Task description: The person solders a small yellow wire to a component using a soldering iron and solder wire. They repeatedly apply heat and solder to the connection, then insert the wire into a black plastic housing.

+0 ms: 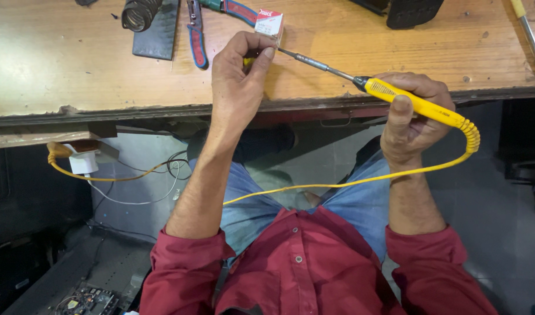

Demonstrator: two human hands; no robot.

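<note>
- The right hand (410,114) grips a yellow soldering iron (416,104) over the bench (75,64) edge.
- Its tip (286,53) points left, meeting the left fingertips.
- The left hand (238,76) pinches a small yellow piece (249,60) there.
- A small box (268,23) sits just behind; pliers (196,35) lie further left.

Dark red button-up shirt with small round buttons, sleeves rolled above the elbows, faded blue jeans

Probably an electronics repair workshop: scarred wooden workbench (75,64), pliers (196,35) beyond the left hand (238,76), circuit board (86,300) below.
</note>
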